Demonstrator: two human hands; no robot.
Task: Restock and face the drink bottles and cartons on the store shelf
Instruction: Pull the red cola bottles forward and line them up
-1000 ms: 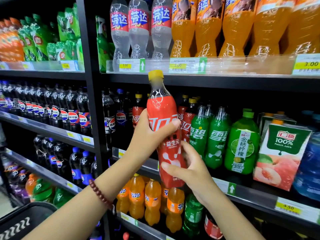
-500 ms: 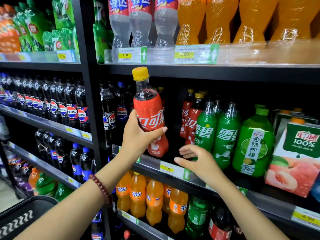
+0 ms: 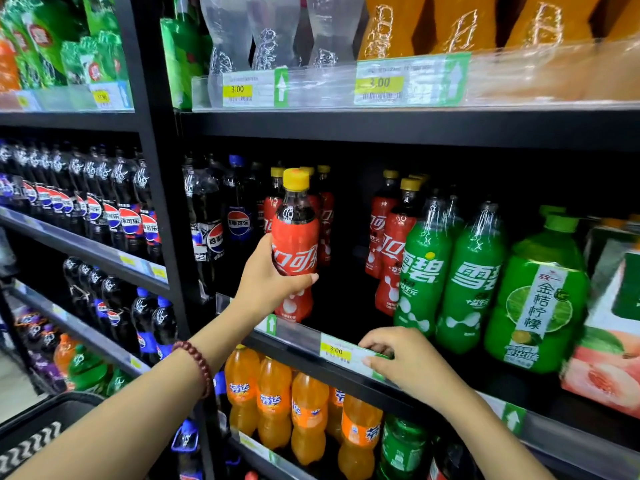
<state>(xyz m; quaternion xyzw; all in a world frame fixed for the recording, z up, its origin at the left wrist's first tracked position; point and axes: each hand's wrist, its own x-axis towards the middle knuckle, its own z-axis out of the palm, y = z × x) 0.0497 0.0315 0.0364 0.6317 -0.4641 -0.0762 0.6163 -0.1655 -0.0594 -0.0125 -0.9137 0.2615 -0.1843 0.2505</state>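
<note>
My left hand (image 3: 268, 280) grips a red cola bottle (image 3: 294, 237) with a yellow cap, upright at the front of the middle shelf (image 3: 298, 336). Behind it stand more red cola bottles (image 3: 325, 216). A dark gap lies to its right, then two more red cola bottles (image 3: 393, 244). My right hand (image 3: 403, 362) rests on the shelf's front rail, fingers curled over the price label strip (image 3: 337, 351). Green soda bottles (image 3: 446, 271) stand right of the gap.
Black Pepsi bottles (image 3: 221, 220) stand left of the cola. A large green lime drink (image 3: 538, 292) and a peach juice carton (image 3: 609, 327) are at the right. Orange soda bottles (image 3: 294, 407) fill the shelf below. A black basket (image 3: 31, 434) sits at lower left.
My left hand carried the cola bottle left and down onto the shelf front. My right hand let go of the bottle and dropped to the shelf rail.
</note>
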